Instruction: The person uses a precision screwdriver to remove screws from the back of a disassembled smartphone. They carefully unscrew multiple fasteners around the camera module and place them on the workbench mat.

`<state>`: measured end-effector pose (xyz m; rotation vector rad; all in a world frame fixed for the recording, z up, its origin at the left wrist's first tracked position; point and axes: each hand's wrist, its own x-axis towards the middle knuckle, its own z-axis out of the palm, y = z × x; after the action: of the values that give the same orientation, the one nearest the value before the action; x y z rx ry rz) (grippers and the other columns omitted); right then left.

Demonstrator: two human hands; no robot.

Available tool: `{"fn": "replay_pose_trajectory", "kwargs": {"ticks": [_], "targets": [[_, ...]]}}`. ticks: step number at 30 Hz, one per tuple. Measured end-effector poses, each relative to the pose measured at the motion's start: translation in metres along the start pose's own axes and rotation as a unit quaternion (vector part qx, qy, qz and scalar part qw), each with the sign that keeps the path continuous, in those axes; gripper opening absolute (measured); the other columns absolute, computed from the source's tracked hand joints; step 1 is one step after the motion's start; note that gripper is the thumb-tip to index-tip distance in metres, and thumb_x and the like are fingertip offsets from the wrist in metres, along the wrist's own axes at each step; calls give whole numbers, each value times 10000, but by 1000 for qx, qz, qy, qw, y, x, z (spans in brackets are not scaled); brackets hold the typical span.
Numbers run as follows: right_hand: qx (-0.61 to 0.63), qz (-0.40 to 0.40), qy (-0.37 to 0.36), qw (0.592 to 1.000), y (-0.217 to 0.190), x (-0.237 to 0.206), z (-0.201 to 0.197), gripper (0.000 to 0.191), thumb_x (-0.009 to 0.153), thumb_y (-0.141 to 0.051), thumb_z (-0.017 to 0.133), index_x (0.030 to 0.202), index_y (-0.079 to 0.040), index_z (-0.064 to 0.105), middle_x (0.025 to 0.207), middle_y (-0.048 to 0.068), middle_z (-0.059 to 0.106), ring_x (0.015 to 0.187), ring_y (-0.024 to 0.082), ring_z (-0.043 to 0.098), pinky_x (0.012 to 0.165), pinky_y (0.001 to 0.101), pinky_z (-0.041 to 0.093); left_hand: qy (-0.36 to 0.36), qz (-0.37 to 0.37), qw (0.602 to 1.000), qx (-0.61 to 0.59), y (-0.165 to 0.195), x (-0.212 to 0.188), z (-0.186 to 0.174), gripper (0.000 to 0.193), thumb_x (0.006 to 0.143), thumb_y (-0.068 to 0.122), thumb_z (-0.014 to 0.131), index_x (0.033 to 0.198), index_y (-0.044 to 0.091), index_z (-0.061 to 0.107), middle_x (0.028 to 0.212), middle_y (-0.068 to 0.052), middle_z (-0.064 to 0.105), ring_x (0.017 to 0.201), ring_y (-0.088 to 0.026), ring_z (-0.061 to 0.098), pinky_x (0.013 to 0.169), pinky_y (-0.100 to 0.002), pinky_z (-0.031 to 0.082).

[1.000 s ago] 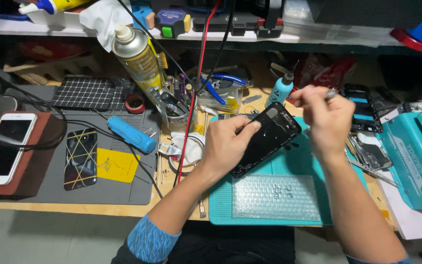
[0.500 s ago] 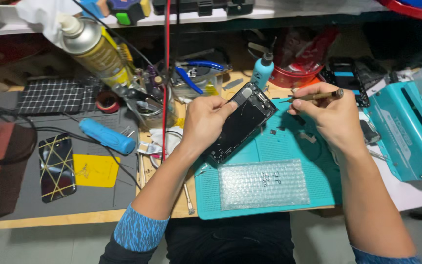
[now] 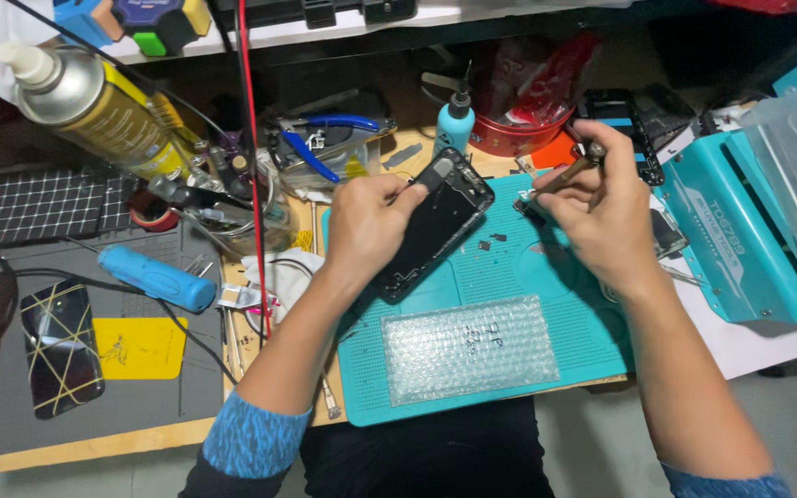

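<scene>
pinning opened black phone [image 3: 435,221] flat on teal mat [image 3: 592,341] with our left hand [image 3: 366,226], fingers curled over its top edge so it can't slide. right hand [image 3: 601,217], just right of phone, pinches thin tool [image 3: 569,173] closed. bubble-wrap pad [image 3: 468,349] below phone; loose small parts [image 3: 489,243] beside phone.

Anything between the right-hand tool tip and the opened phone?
Nothing visible. The right hand holds the tool over bare teal mat; only tiny loose parts lie between it and the opened phone, held by the left hand.
</scene>
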<state>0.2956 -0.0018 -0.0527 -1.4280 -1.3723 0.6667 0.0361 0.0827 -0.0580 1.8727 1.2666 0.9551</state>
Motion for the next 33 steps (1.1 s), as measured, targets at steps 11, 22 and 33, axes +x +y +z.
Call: {"fn": "replay_pose_trajectory", "kwargs": {"ticks": [11,22,33], "targets": [[-7,-48,-55,997,10,-2,13,656,929,113,677,1480,-64,369,1103,156,727,1039,196,742,901,290,623,-5,-36,999,-3,-8,-1,-12,285,882,275,731,823,-2,762,552,-118,612,489,-206,565,520,-380,432],[-35,-43,-70,996,4,-2,17,612,915,82,686,1451,-67,428,1049,129,750,966,158,740,868,273,615,-11,-43,999,-4,-5,-2,-11,276,885,280,728,822,15,771,542,-104,617,476,-200,565,509,-376,433],[-45,-41,-71,996,10,-3,18,597,917,72,697,1435,-69,435,1047,123,752,945,148,732,856,264,612,-11,-45,999,3,-6,-2,-10,276,877,297,728,852,27,780,559,-126,635,483,-236,596,524,-385,449]]}}
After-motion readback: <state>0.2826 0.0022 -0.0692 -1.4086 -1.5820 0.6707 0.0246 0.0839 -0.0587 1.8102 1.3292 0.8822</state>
